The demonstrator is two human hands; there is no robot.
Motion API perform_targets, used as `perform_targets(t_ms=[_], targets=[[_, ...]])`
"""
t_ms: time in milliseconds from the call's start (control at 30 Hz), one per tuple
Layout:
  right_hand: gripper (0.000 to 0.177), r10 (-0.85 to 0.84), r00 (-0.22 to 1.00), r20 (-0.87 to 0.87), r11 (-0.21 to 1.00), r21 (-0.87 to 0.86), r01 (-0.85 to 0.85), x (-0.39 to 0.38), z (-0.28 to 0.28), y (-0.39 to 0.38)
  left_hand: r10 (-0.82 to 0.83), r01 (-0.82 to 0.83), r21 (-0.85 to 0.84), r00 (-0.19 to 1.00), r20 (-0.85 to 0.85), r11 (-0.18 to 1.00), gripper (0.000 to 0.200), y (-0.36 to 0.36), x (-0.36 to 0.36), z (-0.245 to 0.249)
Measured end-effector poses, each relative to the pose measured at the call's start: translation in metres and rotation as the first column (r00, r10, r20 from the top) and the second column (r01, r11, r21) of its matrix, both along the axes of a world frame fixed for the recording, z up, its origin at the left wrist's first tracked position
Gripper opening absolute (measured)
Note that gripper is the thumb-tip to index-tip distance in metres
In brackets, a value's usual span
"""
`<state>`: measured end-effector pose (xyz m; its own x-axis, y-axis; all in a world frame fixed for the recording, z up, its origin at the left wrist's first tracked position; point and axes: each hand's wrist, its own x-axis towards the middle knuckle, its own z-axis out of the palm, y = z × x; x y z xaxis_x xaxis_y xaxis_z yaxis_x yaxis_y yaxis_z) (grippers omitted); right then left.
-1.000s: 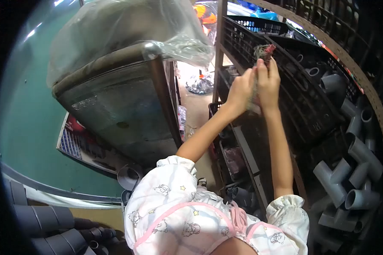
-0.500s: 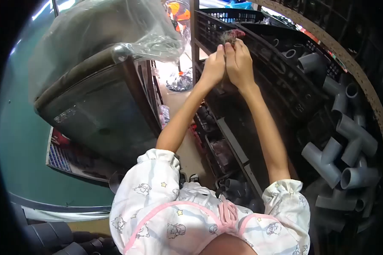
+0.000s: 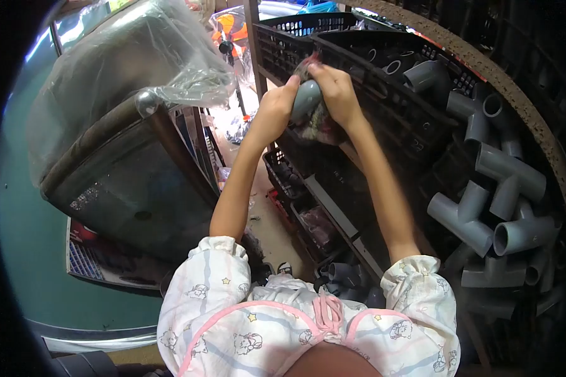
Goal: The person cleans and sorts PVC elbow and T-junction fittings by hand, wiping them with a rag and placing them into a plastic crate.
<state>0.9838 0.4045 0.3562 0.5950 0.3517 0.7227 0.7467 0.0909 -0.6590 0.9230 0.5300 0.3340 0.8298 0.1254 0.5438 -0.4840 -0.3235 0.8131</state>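
My left hand [image 3: 275, 113] grips one side of a grey plastic pipe fitting [image 3: 305, 99], whose exact shape is partly covered. On the other side my right hand [image 3: 338, 93] is closed on a fuzzy, multicoloured cloth [image 3: 319, 124]. The cloth rests against the fitting and hangs below it, with a reddish end poking out above my fingers. Both hands are raised in front of a black plastic crate [image 3: 409, 116] that holds similar grey fittings.
Grey tee fittings [image 3: 468, 210] lie piled at the right. A plastic-wrapped chair [image 3: 129, 163] stands at the left. Low black bins [image 3: 317, 220] line the narrow floor aisle [image 3: 267, 235]. An orange-bladed fan [image 3: 229, 34] is at the back.
The grey fitting, hidden before, now shows between my hands. My hands have moved apart and slightly down and left, and the cloth now hangs below the fitting.
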Motion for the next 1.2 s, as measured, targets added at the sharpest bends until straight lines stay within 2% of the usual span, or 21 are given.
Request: perform_targets(t_ms=[133, 233, 267, 300, 400, 433, 500, 533, 567, 633, 700, 767, 833, 900, 967, 1000, 1033, 1100, 1133, 1167, 1200], targets=[[0.036, 0.306, 0.892, -0.331, 0.925, -0.116, -0.361, 0.0, 0.014, -0.009, -0.111, 0.112, 0.057, 0.993, -0.033, 0.992, 0.041, 0.008, -0.009, 0.005], [0.037, 0.267, 0.779, -0.567, 0.873, -0.201, -0.445, 0.003, 0.016, -0.018, -0.076, -0.063, 0.443, 0.954, 0.289, 0.894, 0.034, -0.003, -0.018, 0.015], [0.037, 0.255, 0.7, -0.667, 0.869, -0.159, -0.468, 0.008, 0.006, -0.02, -0.107, -0.154, 0.616, 0.925, 0.366, 0.772, 0.028, -0.004, -0.021, 0.023], [0.038, 0.241, 0.641, -0.728, 0.958, 0.075, -0.276, -0.036, 0.011, -0.026, -0.198, -0.199, 0.721, 0.883, 0.426, 0.664, 0.024, -0.006, -0.022, 0.031], [0.035, 0.284, 0.454, -0.844, 0.877, 0.038, -0.479, 0.001, -0.027, -0.032, -0.272, -0.155, 0.831, 0.899, 0.343, 0.535, 0.032, -0.008, -0.023, 0.039], [0.038, 0.44, 0.252, -0.862, 0.8, 0.249, -0.546, 0.016, -0.05, -0.03, -0.243, -0.132, 0.824, 0.919, 0.309, 0.55, 0.031, -0.007, -0.026, 0.041], [0.046, 0.346, 0.58, -0.738, 0.852, -0.011, -0.523, 0.019, -0.079, -0.023, -0.183, -0.098, 0.807, 0.952, 0.247, 0.582, 0.028, 0.0, -0.034, 0.053], [0.05, 0.236, 0.693, -0.681, 0.864, -0.179, -0.471, 0.011, -0.081, -0.021, -0.167, -0.18, 0.775, 0.924, 0.345, 0.606, 0.027, 0.004, -0.033, 0.059], [0.053, 0.011, 0.736, -0.677, 0.821, -0.415, -0.393, 0.003, -0.077, -0.022, -0.11, -0.239, 0.706, 0.905, 0.41, 0.667, 0.027, 0.007, -0.03, 0.06], [0.06, 0.029, 0.814, -0.581, 0.752, -0.524, -0.401, 0.001, -0.093, -0.019, -0.087, -0.134, 0.611, 0.944, 0.318, 0.78, 0.025, 0.007, -0.022, 0.071], [0.063, 0.014, 0.962, -0.273, 0.663, -0.718, -0.213, 0.007, -0.11, -0.011, -0.037, -0.193, 0.611, 0.938, 0.344, 0.768, 0.03, 0.001, -0.007, 0.086], [0.058, 0.161, 0.877, -0.453, 0.675, -0.597, -0.433, 0.003, -0.117, -0.016, -0.026, -0.184, 0.457, 0.909, 0.416, 0.87, 0.032, -0.009, 0.02, 0.093], [0.056, 0.065, 0.901, -0.429, 0.532, -0.749, -0.395, -0.012, -0.087, -0.025, -0.05, -0.127, 0.415, 0.919, 0.391, 0.901, 0.033, -0.016, 0.046, 0.101], [0.049, 0.075, 0.923, -0.378, 0.669, -0.667, -0.327, -0.011, -0.102, -0.034, -0.072, -0.118, 0.421, 0.909, 0.409, 0.9, 0.033, -0.022, 0.081, 0.104], [0.049, -0.052, 0.834, -0.549, 0.663, -0.644, -0.382, -0.03, -0.076, -0.044, -0.071, -0.09, 0.412, 0.93, 0.36, 0.907, 0.031, -0.039, 0.104, 0.108], [0.048, 0.107, 0.899, -0.424, 0.712, -0.599, -0.367, -0.011, -0.109, -0.048, -0.025, -0.139, 0.455, 0.942, 0.335, 0.879, 0.029, -0.048, 0.124, 0.104], [0.044, -0.007, 0.875, -0.483, 0.594, -0.707, -0.385, -0.027, -0.085, -0.051, 0.023, -0.185, 0.495, 0.949, 0.315, 0.849, 0.027, -0.055, 0.156, 0.095], [0.042, 0.16, 0.893, -0.42, 0.612, -0.668, -0.423, -0.02, -0.119, -0.054, -0.13, -0.462, 0.773, 0.817, 0.561, 0.435, 0.032, -0.073, 0.215, 0.093], [0.04, 0.185, 0.88, -0.437, 0.615, -0.647, -0.45, -0.027, -0.123, -0.053, -0.255, -0.624, 0.742, 0.697, 0.67, 0.244, 0.036, -0.081, 0.244, 0.092], [0.039, 0.209, 0.865, -0.456, 0.619, -0.623, -0.478, -0.035, -0.123, -0.052, -0.241, -0.299, 0.727, 0.808, 0.537, 0.618, 0.036, -0.096, 0.26, 0.092], [0.038, 0.214, 0.844, -0.492, 0.584, -0.628, -0.514, -0.043, -0.119, -0.051, -0.216, -0.215, 0.659, 0.833, 0.509, 0.721, 0.036, -0.107, 0.27, 0.093]])
